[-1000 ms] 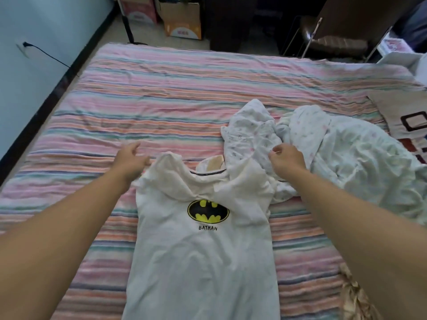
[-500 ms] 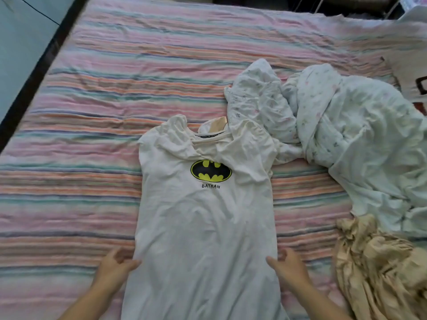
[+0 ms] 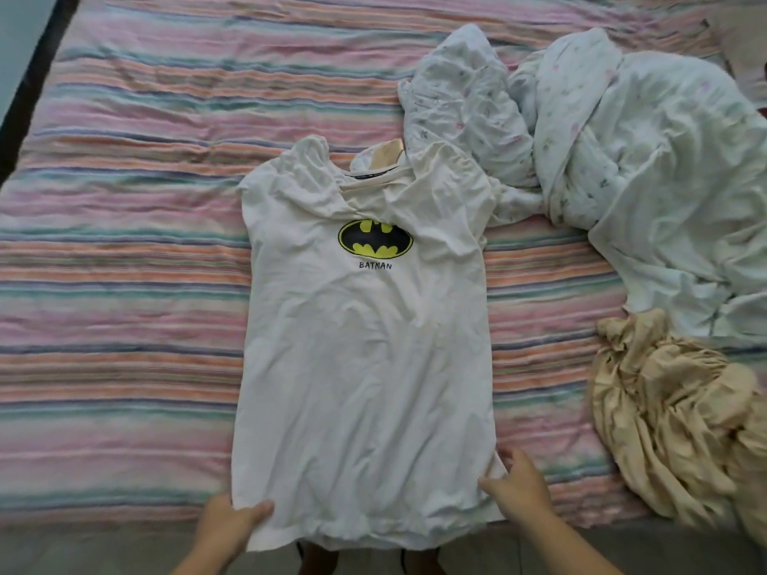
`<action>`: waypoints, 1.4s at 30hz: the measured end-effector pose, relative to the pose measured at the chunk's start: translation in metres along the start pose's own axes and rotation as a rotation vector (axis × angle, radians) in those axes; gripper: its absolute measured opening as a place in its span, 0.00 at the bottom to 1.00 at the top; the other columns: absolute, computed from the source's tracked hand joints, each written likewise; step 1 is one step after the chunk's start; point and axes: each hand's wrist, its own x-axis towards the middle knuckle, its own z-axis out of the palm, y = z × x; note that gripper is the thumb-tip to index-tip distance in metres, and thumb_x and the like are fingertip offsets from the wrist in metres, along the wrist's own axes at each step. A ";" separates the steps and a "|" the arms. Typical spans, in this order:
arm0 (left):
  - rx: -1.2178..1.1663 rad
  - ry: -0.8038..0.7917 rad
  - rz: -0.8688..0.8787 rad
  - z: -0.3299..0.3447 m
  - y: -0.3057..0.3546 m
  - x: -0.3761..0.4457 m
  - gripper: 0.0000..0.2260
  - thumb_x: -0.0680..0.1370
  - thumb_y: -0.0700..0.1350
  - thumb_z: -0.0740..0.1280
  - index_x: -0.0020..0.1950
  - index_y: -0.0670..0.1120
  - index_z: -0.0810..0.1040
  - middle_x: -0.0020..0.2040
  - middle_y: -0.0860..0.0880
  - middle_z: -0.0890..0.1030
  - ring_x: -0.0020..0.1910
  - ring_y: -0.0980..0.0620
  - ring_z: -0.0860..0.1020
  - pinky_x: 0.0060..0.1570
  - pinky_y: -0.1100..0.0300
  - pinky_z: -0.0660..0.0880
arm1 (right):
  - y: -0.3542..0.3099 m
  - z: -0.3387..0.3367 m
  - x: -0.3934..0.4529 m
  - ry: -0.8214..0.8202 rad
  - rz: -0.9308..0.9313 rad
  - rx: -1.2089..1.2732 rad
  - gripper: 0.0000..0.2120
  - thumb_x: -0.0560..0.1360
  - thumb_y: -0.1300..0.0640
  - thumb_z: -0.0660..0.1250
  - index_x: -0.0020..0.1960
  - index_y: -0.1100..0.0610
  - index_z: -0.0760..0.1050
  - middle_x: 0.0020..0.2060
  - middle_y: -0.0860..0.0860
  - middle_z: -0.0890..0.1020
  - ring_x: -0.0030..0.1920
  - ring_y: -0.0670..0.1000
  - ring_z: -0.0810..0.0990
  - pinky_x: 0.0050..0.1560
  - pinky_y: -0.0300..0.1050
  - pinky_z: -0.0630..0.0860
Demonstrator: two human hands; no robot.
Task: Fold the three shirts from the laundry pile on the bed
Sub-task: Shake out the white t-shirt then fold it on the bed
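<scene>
A white Batman T-shirt lies flat, front up, on the striped bed, its sleeves tucked under at the shoulders and its hem hanging a little over the near edge. My left hand pinches the hem's left corner, thumb on top. My right hand holds the hem's right corner, fingers spread on the cloth. To the right lies a crumpled pale floral garment. A crumpled beige garment sits near the right front edge.
The pink, orange and green striped bedspread covers the whole bed. A dark skirting strip and a pale wall run along the far left. The floor and my feet show below the bed's near edge.
Both hands have gone from the shirt's shoulders down its sides to the hem corners. The view has tilted down toward the near edge of the bed.
</scene>
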 end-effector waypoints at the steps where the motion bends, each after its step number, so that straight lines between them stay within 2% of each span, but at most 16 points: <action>1: -0.027 0.011 0.002 0.001 -0.003 -0.001 0.18 0.66 0.34 0.77 0.54 0.31 0.81 0.42 0.39 0.80 0.42 0.44 0.79 0.45 0.54 0.74 | 0.004 0.001 -0.001 0.006 -0.006 -0.003 0.16 0.68 0.58 0.73 0.52 0.54 0.72 0.47 0.53 0.80 0.49 0.56 0.79 0.45 0.49 0.76; 4: -0.149 0.029 -0.007 0.001 -0.004 -0.010 0.18 0.67 0.36 0.77 0.53 0.29 0.81 0.43 0.37 0.81 0.44 0.42 0.80 0.47 0.53 0.74 | 0.014 0.003 -0.004 0.059 -0.048 0.010 0.02 0.72 0.57 0.71 0.41 0.54 0.79 0.42 0.56 0.85 0.44 0.57 0.82 0.39 0.46 0.72; 8: -0.262 0.040 0.000 -0.008 -0.016 -0.018 0.24 0.62 0.37 0.79 0.53 0.28 0.80 0.43 0.36 0.81 0.44 0.43 0.80 0.49 0.52 0.75 | 0.036 0.003 -0.010 0.080 -0.042 0.187 0.04 0.75 0.62 0.69 0.42 0.59 0.80 0.40 0.58 0.84 0.44 0.59 0.82 0.39 0.47 0.71; 10: -0.270 0.044 -0.026 -0.013 -0.021 -0.024 0.17 0.67 0.32 0.76 0.53 0.27 0.79 0.40 0.38 0.82 0.42 0.43 0.79 0.45 0.51 0.77 | 0.046 0.000 -0.018 0.116 -0.044 0.265 0.04 0.75 0.66 0.69 0.42 0.65 0.81 0.37 0.58 0.82 0.43 0.57 0.80 0.39 0.47 0.69; 13: -0.241 -0.001 -0.069 -0.023 -0.032 -0.039 0.07 0.69 0.32 0.75 0.44 0.30 0.81 0.29 0.42 0.82 0.31 0.42 0.79 0.26 0.56 0.79 | 0.063 -0.006 -0.031 0.126 0.004 0.310 0.05 0.75 0.68 0.68 0.46 0.69 0.82 0.36 0.57 0.81 0.43 0.55 0.77 0.44 0.46 0.69; 15: -0.206 -0.032 -0.078 -0.032 -0.037 -0.051 0.06 0.68 0.32 0.75 0.40 0.30 0.81 0.27 0.41 0.82 0.31 0.42 0.80 0.27 0.55 0.77 | 0.073 -0.008 -0.037 0.112 0.038 0.325 0.07 0.74 0.69 0.69 0.48 0.73 0.82 0.34 0.56 0.82 0.43 0.56 0.78 0.46 0.45 0.70; 17: -0.218 -0.050 -0.074 -0.041 -0.040 -0.062 0.03 0.68 0.29 0.74 0.37 0.30 0.81 0.29 0.39 0.83 0.34 0.42 0.81 0.33 0.55 0.75 | 0.079 -0.010 -0.045 0.107 0.067 0.369 0.05 0.73 0.70 0.70 0.44 0.71 0.84 0.28 0.49 0.82 0.43 0.56 0.80 0.48 0.46 0.73; 20: -0.253 -0.063 -0.084 -0.049 -0.037 -0.071 0.04 0.69 0.29 0.74 0.35 0.30 0.82 0.34 0.33 0.83 0.34 0.42 0.81 0.35 0.56 0.74 | 0.081 -0.015 -0.043 0.093 0.083 0.429 0.12 0.73 0.68 0.71 0.32 0.59 0.82 0.30 0.51 0.83 0.47 0.59 0.83 0.52 0.50 0.76; 22: -0.277 -0.059 -0.128 -0.053 -0.030 -0.070 0.06 0.68 0.31 0.75 0.38 0.28 0.82 0.32 0.32 0.82 0.31 0.43 0.79 0.31 0.58 0.74 | 0.072 -0.019 -0.043 0.078 0.061 0.469 0.07 0.72 0.66 0.74 0.34 0.62 0.82 0.29 0.51 0.83 0.44 0.57 0.82 0.50 0.50 0.76; 23: -0.294 -0.055 -0.148 -0.055 -0.023 -0.069 0.08 0.68 0.32 0.75 0.40 0.27 0.81 0.32 0.34 0.81 0.31 0.43 0.78 0.27 0.59 0.75 | 0.064 -0.022 -0.044 0.090 0.050 0.479 0.05 0.70 0.63 0.75 0.40 0.66 0.83 0.29 0.52 0.84 0.43 0.57 0.82 0.49 0.51 0.77; 25: -0.347 -0.039 -0.167 -0.058 -0.008 -0.065 0.10 0.68 0.30 0.75 0.44 0.26 0.79 0.31 0.37 0.80 0.29 0.44 0.76 0.22 0.61 0.76 | 0.049 -0.029 -0.044 0.146 0.035 0.530 0.14 0.70 0.61 0.76 0.52 0.68 0.81 0.38 0.57 0.85 0.42 0.58 0.82 0.47 0.53 0.79; 28: -0.443 -0.053 -0.158 -0.063 0.027 -0.060 0.08 0.70 0.29 0.71 0.48 0.30 0.78 0.37 0.39 0.80 0.32 0.44 0.77 0.21 0.61 0.77 | 0.014 -0.049 -0.051 0.266 0.014 0.584 0.17 0.72 0.61 0.74 0.58 0.56 0.75 0.47 0.60 0.82 0.36 0.58 0.80 0.32 0.45 0.76; 30: -0.482 -0.059 -0.134 -0.067 0.053 -0.055 0.10 0.71 0.30 0.70 0.51 0.32 0.78 0.44 0.38 0.80 0.38 0.42 0.77 0.22 0.61 0.78 | -0.010 -0.062 -0.052 0.219 -0.028 0.648 0.12 0.73 0.61 0.74 0.55 0.56 0.79 0.43 0.57 0.83 0.31 0.54 0.78 0.25 0.40 0.74; 32: -0.498 -0.049 -0.093 -0.073 0.082 -0.051 0.11 0.70 0.29 0.70 0.52 0.30 0.78 0.47 0.37 0.80 0.41 0.41 0.78 0.24 0.60 0.80 | -0.035 -0.075 -0.052 0.113 -0.073 0.700 0.07 0.74 0.61 0.73 0.52 0.59 0.81 0.39 0.55 0.82 0.34 0.51 0.77 0.28 0.41 0.74; 38: -0.604 -0.018 0.110 -0.092 0.180 -0.048 0.05 0.73 0.32 0.68 0.46 0.41 0.77 0.29 0.45 0.81 0.21 0.54 0.79 0.21 0.67 0.76 | -0.109 -0.115 -0.046 -0.065 -0.197 0.879 0.03 0.76 0.65 0.68 0.47 0.62 0.81 0.29 0.49 0.84 0.28 0.44 0.80 0.26 0.35 0.76; 42: -0.709 -0.096 0.199 -0.105 0.239 -0.048 0.04 0.76 0.36 0.66 0.44 0.44 0.79 0.26 0.50 0.81 0.24 0.56 0.79 0.22 0.69 0.75 | -0.155 -0.142 -0.034 -0.080 -0.273 0.985 0.03 0.76 0.66 0.67 0.46 0.61 0.80 0.29 0.46 0.84 0.30 0.44 0.78 0.25 0.32 0.74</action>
